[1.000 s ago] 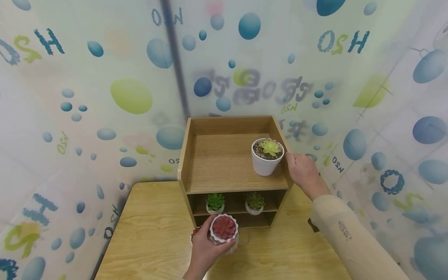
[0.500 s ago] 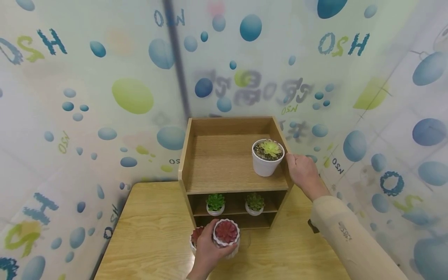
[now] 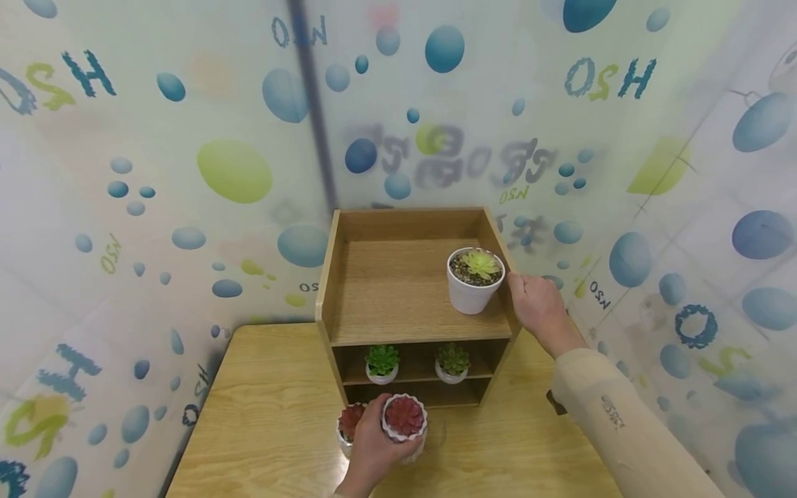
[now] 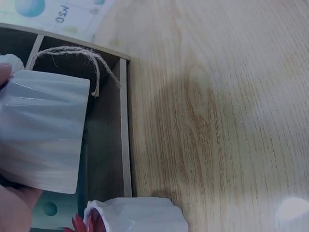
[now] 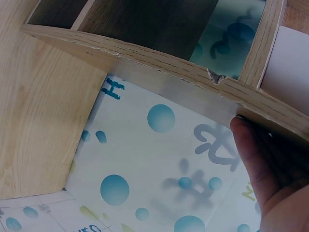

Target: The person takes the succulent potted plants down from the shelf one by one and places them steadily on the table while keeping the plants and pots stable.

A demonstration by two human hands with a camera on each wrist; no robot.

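Note:
My left hand (image 3: 376, 446) grips a white ribbed pot (image 4: 46, 130) with a red succulent (image 3: 405, 416) in it, upright before the wooden shelf unit (image 3: 392, 290). Just left of that hand, a second red succulent (image 3: 351, 419) stands on the table in a similar white pot (image 4: 145, 215). My right hand (image 3: 540, 308) holds the unit's right side panel near its upper edge; in the right wrist view one digit (image 5: 251, 154) touches the panel's outer face. Its other fingers are partly hidden in shadow.
A white pot (image 3: 470, 294) with a pale green succulent sits at the right of the unit's top. Two small green potted succulents, one left (image 3: 382, 363) and one right (image 3: 452, 363), occupy the shelf below. A twine loop (image 4: 72, 50) shows behind the held pot. Patterned walls surround the table (image 3: 261, 415).
My left hand has drawn the red succulent's pot slightly back and right, away from the shelf unit, uncovering more of the second red succulent. My right hand stays on the side panel.

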